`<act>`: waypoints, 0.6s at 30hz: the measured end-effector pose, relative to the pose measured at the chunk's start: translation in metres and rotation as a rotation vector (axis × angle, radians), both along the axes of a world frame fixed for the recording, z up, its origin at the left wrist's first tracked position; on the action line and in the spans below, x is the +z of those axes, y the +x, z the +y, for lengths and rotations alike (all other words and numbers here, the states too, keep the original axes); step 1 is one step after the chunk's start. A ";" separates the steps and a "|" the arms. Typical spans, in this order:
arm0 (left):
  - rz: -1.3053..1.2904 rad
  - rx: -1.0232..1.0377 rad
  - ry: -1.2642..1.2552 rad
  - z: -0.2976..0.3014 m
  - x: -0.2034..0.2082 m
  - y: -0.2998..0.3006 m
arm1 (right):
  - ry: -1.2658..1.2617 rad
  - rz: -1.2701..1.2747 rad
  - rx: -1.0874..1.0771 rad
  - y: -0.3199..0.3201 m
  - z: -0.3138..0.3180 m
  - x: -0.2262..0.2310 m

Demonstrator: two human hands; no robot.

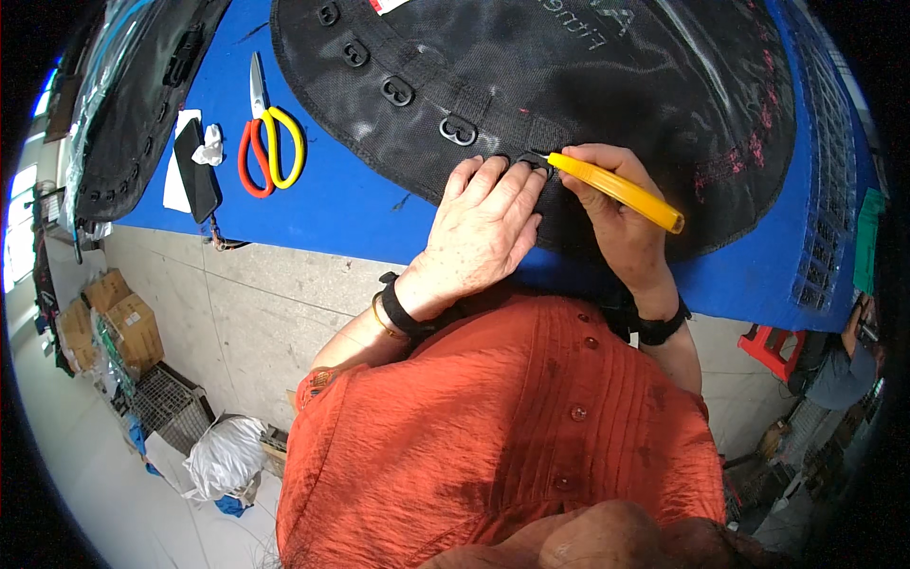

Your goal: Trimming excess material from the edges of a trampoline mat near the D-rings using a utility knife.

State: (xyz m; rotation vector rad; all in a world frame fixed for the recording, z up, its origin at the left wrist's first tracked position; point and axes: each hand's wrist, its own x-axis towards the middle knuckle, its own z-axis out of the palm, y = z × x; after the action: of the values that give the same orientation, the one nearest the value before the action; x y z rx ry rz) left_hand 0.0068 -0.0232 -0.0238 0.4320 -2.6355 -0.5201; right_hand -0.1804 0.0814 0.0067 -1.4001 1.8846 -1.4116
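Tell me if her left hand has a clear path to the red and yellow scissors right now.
Probably yes. The left hand presses flat on the black fabric panel, and only bare blue table lies between it and the scissors to its left; it holds nothing.

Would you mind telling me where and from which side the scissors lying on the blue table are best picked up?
Take the scissors by their two handle loops, one red and one yellow, which lie toward the table's near edge. Come from that near side, since the steel blades point away. The loops are open and flat, so fingers could probably slip in. The dark phone sits just to their left.
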 end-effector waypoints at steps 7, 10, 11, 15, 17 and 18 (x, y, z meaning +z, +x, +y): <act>-0.005 0.006 0.001 0.000 0.001 -0.001 | 0.024 -0.043 -0.031 -0.004 0.007 -0.001; -0.002 0.005 -0.007 0.000 0.000 0.000 | 0.023 -0.038 -0.034 -0.005 0.009 -0.002; -0.002 0.005 -0.007 0.000 0.000 0.000 | 0.026 -0.052 -0.038 -0.005 0.010 -0.001; -0.005 0.005 -0.006 0.000 0.001 0.000 | 0.026 -0.074 -0.048 -0.005 0.013 -0.003; -0.004 0.006 -0.007 0.000 0.001 0.000 | 0.019 -0.064 -0.053 -0.005 0.013 -0.003; 0.000 0.007 -0.010 0.000 0.000 0.000 | 0.016 -0.057 -0.056 -0.005 0.014 -0.003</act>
State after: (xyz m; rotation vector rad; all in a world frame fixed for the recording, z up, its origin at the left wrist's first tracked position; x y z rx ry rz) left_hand 0.0067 -0.0231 -0.0236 0.4375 -2.6345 -0.5043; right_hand -0.1851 0.0952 0.0038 -1.2952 1.9083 -1.4443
